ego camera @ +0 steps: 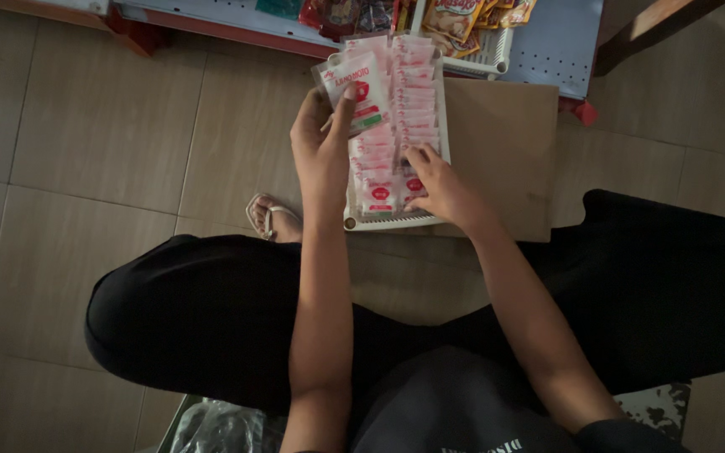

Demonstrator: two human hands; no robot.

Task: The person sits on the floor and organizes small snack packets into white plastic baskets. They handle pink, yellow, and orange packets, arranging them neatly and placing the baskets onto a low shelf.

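sachets being sorted in a white tray on the floor

nearest the camera, the person's dark-clad knees spread over the tiled floor (86,168), with a clear plastic bag (220,428) at the lower edge and one sandalled foot (272,220) showing beside the left forearm. one person, two hands, no one else in view.

the left hand (320,147) is lifted above the tray, fingers closed around a small stack of pink-and-white sachets (358,88); the front one is plain to see, at least one more lies behind it, and the exact number cannot be told. the right hand (440,189) rests low in the white tray (388,222), fingers curled narrow and pressing on the sachets lying at its near end, pinching or just touching, i cannot tell which.

the tray sits on a sheet of brown cardboard (505,159) and holds two overlapping rows of like sachets (417,92), too many and too overlapped to count. beyond it, a second white basket (488,50) with orange snack packets stands on a low shelf.

risks, as i judge them: the lifted stack is held loosely by its lower edge, so sachets could fan out and slip; the right hand's pressing could shove the shingled rows askew.
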